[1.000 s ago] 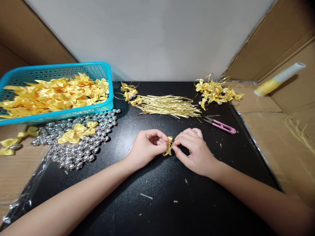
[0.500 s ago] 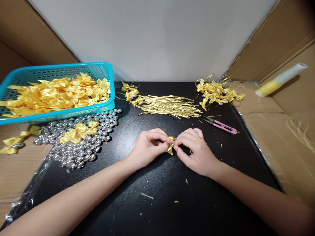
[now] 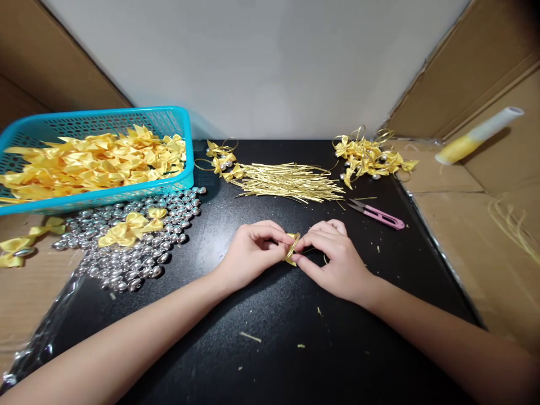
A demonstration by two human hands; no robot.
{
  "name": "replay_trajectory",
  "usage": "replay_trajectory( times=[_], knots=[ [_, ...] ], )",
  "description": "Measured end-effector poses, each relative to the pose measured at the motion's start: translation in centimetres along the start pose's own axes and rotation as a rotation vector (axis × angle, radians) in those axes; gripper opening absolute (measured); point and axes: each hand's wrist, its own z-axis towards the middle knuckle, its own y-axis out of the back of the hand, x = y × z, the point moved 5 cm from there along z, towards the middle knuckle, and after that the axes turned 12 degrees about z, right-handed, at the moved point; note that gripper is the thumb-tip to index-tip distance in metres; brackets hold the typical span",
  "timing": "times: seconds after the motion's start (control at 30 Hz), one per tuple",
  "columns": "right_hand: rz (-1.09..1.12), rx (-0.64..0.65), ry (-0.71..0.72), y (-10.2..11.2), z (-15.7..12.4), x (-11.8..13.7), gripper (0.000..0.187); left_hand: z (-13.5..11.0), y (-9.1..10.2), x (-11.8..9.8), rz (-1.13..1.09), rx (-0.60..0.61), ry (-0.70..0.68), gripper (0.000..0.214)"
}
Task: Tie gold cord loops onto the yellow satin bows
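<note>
Over the middle of the black table, my left hand (image 3: 257, 253) pinches a yellow ribbon bow (image 3: 290, 260), mostly covered by the fingers. A thin gold cord (image 3: 294, 245) loops up over the bow. My right hand (image 3: 331, 253) has its thumb and forefinger closed on this cord, right beside the left fingertips. Whether a silver bead is under the fingers I cannot make out. Beyond the hands lies a bundle of cut gold cords (image 3: 291, 183). Pink thread snips (image 3: 377, 215) rest on the table past my right hand.
A turquoise basket (image 3: 188, 146) full of yellow bows stands at the left. Silver beads (image 3: 126, 270) with a few bows (image 3: 126, 229) spread before it. Corded bows with beads (image 3: 371, 157) are heaped at the back right, near a white-and-yellow tube (image 3: 481, 135). Cardboard walls flank the table.
My right fingertips have shifted slightly left, closer to the left ones, and the gold cord now stands as a clearer loop over the bow. The left hand keeps its pinch.
</note>
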Motion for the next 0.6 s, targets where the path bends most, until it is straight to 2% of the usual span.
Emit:
replay_trajectory(
  times=[0.27, 0.6],
  knots=[
    [-0.013, 0.016, 0.011, 0.0, -0.01, 0.03, 0.011, -0.14, -0.12, 0.19, -0.023, 0.02, 0.019, 0.005],
    [0.025, 0.079, 0.015, -0.11, -0.1, 0.13, 0.013, -0.44, -0.17, -0.16, 0.216, 0.004, -0.052, 0.001]
  ],
)
